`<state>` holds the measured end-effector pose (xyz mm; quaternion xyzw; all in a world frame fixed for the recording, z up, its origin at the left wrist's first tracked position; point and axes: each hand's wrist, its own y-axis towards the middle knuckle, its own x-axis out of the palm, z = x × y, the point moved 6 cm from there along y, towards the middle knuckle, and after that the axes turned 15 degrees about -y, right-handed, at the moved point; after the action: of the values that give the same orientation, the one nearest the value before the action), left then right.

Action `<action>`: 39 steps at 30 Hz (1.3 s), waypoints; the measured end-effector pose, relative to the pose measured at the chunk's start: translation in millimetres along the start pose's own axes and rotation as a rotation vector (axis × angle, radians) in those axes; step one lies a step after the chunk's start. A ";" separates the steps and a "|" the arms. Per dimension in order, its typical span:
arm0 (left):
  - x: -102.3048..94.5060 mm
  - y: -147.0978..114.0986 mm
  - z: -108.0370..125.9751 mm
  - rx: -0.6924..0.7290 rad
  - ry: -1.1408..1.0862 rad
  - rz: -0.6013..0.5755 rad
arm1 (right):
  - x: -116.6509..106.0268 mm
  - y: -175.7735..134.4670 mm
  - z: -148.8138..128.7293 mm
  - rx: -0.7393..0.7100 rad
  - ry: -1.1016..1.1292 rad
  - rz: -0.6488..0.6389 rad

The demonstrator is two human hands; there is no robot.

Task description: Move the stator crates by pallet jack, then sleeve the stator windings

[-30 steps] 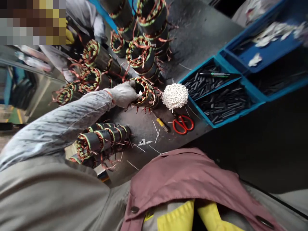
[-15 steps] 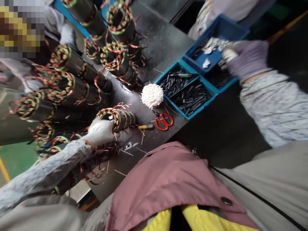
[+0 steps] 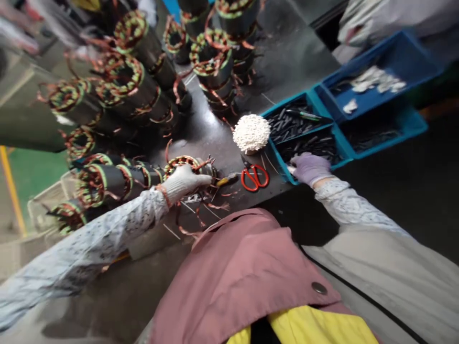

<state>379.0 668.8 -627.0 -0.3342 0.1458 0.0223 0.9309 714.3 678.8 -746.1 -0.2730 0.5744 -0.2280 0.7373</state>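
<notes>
My left hand, in a white knitted glove, is closed on the near side of a motor stator with copper windings. Its loose copper leads stick out past my fingers and toward the table edge. My right hand, in a purple glove with pale fingertips, dips over the front rim of a teal tray holding short black tubes. The right fingers are curled together, and what they hold, if anything, is hidden. Red-handled scissors and a round bundle of white sticks lie between my hands.
Several stators stand and lie on the left of the metal table. A dark blue bin with white pieces rests on the tray's far part. A yellow-handled tool lies beside the scissors. Another person's sleeve shows top right.
My right hand has left the blue bin of white pieces and come down to the tray of black tubes. My left hand stays at the stator, now lying more across it. The view has shifted.
</notes>
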 end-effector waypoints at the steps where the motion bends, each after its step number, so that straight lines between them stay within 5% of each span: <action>1: 4.0 -4.4 -0.5 0.000 0.142 -0.025 | 0.9 -0.1 0.3 -0.012 -0.004 0.005; 7: 1.3 -24.8 -4.3 0.025 0.935 0.165 | 12.4 -0.5 10.7 0.033 0.022 0.066; 11: 0.8 -24.2 -1.1 0.115 1.111 0.065 | 8.6 3.1 24.4 0.167 0.185 0.073; 15: 2.4 -18.7 4.9 0.244 1.221 -0.096 | -3.6 -2.5 35.2 0.248 0.154 0.222; 18: 4.5 -16.1 5.1 0.274 1.260 -0.137 | -16.8 -9.3 39.0 0.285 0.138 0.424; 21: 3.8 -22.9 4.7 0.318 1.258 -0.084 | -22.4 -6.6 33.5 0.209 0.160 0.459; 24: -2.8 -40.7 11.6 0.475 1.145 0.017 | -24.3 -6.4 30.2 0.177 0.241 0.471; 27: -13.1 -54.5 29.5 0.699 0.902 0.173 | -22.9 -20.1 39.1 0.356 0.403 0.526; 29: -7.2 -53.2 39.3 0.861 0.769 0.101 | -21.1 -37.5 43.8 0.531 0.571 0.569; 31: 6.0 -45.2 41.7 0.958 0.682 -0.097 | -21.8 -57.2 37.1 0.613 0.840 0.634; 33: 9.1 -35.9 39.0 0.981 0.624 -0.146 | -25.6 -72.7 13.6 0.509 1.213 0.655; 35: -2.8 -30.2 33.1 0.966 0.603 0.015 | -34.6 -84.1 -25.0 0.264 1.552 0.568; 37: -18.9 -30.5 23.8 0.925 0.604 0.175 | -47.6 -94.6 -69.6 -0.006 1.707 0.392; 39: -27.6 -33.4 14.2 0.873 0.663 0.202 | -60.3 -103.3 -105.5 -0.179 1.696 0.263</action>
<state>360.8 653.3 -588.0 0.1092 0.4578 -0.0575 0.8804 595.3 625.9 -654.1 0.0010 0.9736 -0.2216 0.0555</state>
